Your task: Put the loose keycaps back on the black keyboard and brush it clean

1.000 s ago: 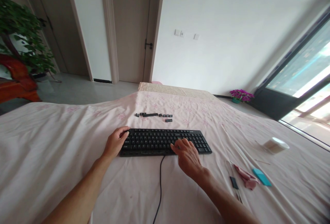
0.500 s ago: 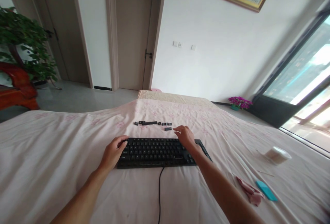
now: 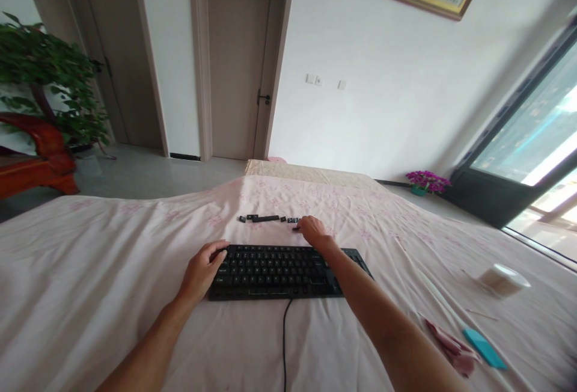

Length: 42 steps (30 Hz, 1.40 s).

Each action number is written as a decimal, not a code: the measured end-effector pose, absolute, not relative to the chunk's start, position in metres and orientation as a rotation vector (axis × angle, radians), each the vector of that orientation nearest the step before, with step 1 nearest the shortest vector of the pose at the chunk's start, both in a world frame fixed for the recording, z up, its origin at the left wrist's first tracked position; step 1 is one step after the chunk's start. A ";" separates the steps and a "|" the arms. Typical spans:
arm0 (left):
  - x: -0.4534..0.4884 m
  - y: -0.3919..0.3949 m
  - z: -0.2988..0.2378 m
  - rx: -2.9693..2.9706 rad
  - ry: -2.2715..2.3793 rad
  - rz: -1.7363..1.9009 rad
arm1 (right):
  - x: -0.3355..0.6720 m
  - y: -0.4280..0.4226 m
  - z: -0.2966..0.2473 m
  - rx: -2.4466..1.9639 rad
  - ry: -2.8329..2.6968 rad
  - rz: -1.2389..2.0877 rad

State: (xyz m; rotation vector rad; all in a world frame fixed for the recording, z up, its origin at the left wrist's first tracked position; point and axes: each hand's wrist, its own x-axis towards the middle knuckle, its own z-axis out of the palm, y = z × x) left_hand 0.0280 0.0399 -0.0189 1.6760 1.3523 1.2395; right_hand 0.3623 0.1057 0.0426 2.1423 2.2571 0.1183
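Note:
A black wired keyboard (image 3: 274, 270) lies on a pink cloth-covered surface in front of me. My left hand (image 3: 201, 272) grips its left end, fingers curled over the edge. Beyond the keyboard, a row of loose black keycaps (image 3: 265, 219) sits on the cloth, including one long bar. My right hand (image 3: 312, 230) reaches past the keyboard's far edge to the right end of that row, fingers bent down onto a small keycap there. Whether the fingers have closed on it is hidden.
The keyboard cable (image 3: 285, 344) trails toward me. At the right lie a white round container (image 3: 500, 279), a blue flat object (image 3: 484, 348) and a crumpled pink cloth (image 3: 451, 347). A potted plant (image 3: 40, 79) and closed doors stand behind.
My right hand left the keyboard's lower right keys and moved forward to the loose keycaps behind it. My left hand stayed on the keyboard's left end.

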 end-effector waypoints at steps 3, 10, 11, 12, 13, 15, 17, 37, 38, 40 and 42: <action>0.028 0.040 -0.019 1.673 1.347 1.241 | 0.363 0.108 0.042 2.144 2.198 0.087; 0.027 0.042 -0.023 1.697 1.351 1.246 | 0.366 0.096 0.048 2.147 2.173 0.046; 0.027 0.043 -0.024 1.697 1.349 1.247 | 0.366 0.095 0.049 2.146 2.177 0.039; 0.027 0.043 -0.024 1.699 1.348 1.244 | 0.366 0.094 0.049 2.144 2.182 0.031; 0.027 0.043 -0.025 1.699 1.349 1.244 | 0.365 0.093 0.050 2.141 2.189 0.022; 0.027 0.043 -0.025 1.701 1.354 1.238 | 0.363 0.091 0.049 2.141 2.198 0.010; 0.027 0.042 -0.024 1.706 1.361 1.233 | 0.361 0.089 0.047 2.149 2.199 0.005; 0.026 0.039 -0.018 1.737 1.380 1.182 | 0.370 0.032 0.077 2.176 2.403 -0.002; 0.026 0.039 -0.018 1.739 1.381 1.178 | 0.375 0.021 0.079 2.152 2.484 -0.003; 0.026 0.039 -0.018 1.744 1.385 1.171 | 0.383 -0.003 0.079 2.075 2.655 0.017; 0.026 0.039 -0.018 1.746 1.392 1.169 | 0.388 -0.028 0.074 2.013 2.756 0.070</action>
